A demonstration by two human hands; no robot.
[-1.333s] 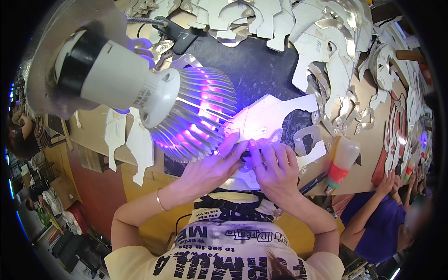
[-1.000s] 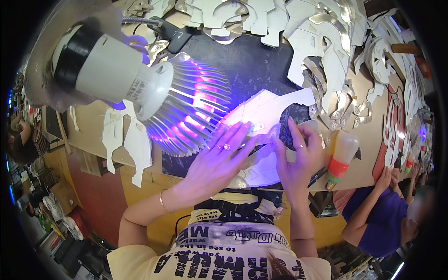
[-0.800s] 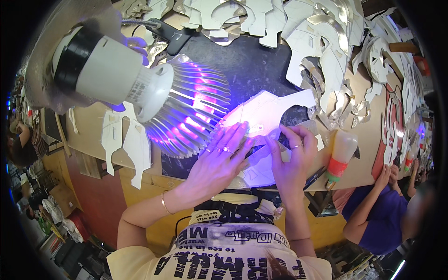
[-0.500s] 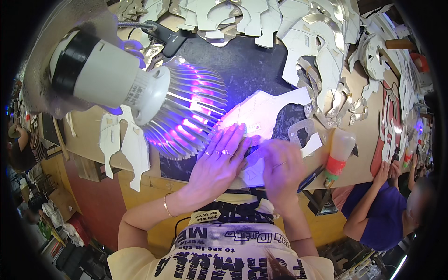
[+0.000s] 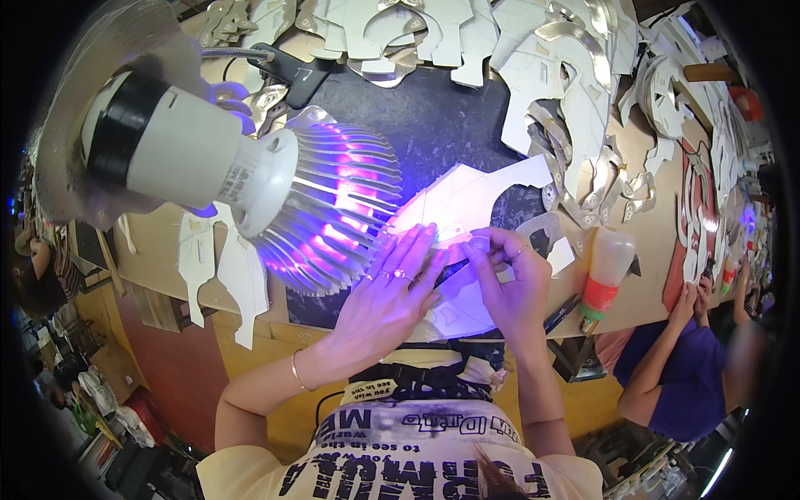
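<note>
A flat white shoe-upper-like piece [image 5: 458, 200] lies on a black work mat [image 5: 417, 104], lit violet and pink. On its near left part my left hand [image 5: 396, 292] rests flat, fingers stretched out, rings on them. Beside it my right hand [image 5: 515, 275] is closed, thumb and fingertips pinched at the edge of the piece. What is between those fingertips is too small to make out. Under the hands lies another pale piece [image 5: 467, 315] at the table's near edge. Just right of my right hand is a small white scrap [image 5: 562, 254].
A finned lamp [image 5: 333, 208] glows violet close on the left. To the right stands a translucent bottle [image 5: 610, 254] with a red band. White and silvery cut pieces [image 5: 392, 33] pile along the back. Two white pieces [image 5: 242, 279] overhang the left front edge. A co-worker [image 5: 683, 375] sits at right.
My right hand, blurred before, has settled with its fingertips against the piece. My left hand stays in place. The small white piece at right shows more clearly beside my right hand.
</note>
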